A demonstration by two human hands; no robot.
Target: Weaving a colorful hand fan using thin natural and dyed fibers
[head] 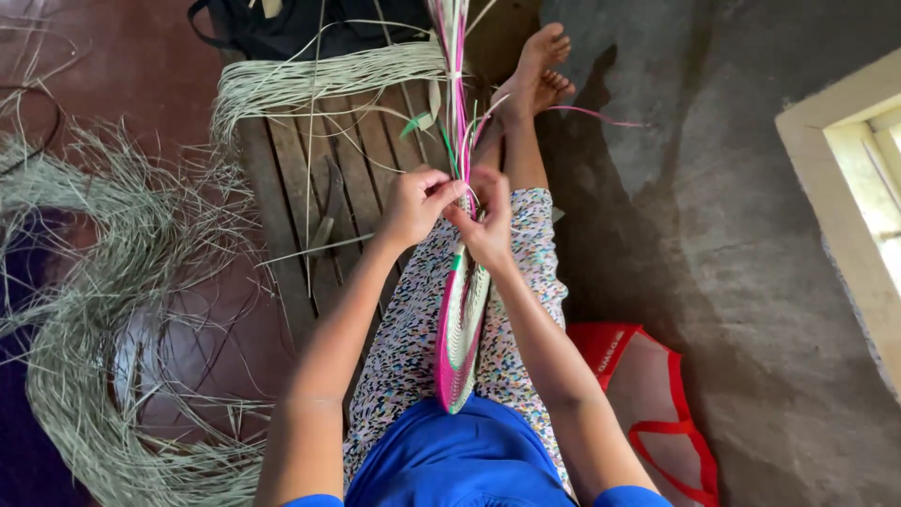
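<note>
Here: you sat with legs stretched out, and the half-woven flat panel of pale, pink and green straw strips (460, 338) stood on edge along your lap; everything below is placed against it.
Progress: by my judgement the weave was partly done. The lower stretch, nearest your blue shirt, was closed and bound with a pink edge; past your hands the strips were not yet interlaced.
What was left: the long loose ends of pink, green and cream strips (453, 56) ran on from the panel's far end toward your feet, so a good length looked unworked.
Left hand (415, 205): curled at the panel's far end, just left of it, thumb and fingers pinched on a few strips.
Right hand (487, 221): just right of that same end, fingers closed on the strips; the two hands nearly touched.
Look of the panel: narrow, gently curved, tightly plaited in cream with bright pink along the rim and a green band near your fingers.
Left of the panel: a brown slatted wooden bench (319, 178), with a bundle of pale dried straw (328, 75) lying across its far end.
Further left: a large loose heap of greyish dried grass fibres (84, 310) on the reddish floor.
Right of the panel: a red and clear plastic bag (657, 394) on the grey concrete floor (713, 235).
</note>
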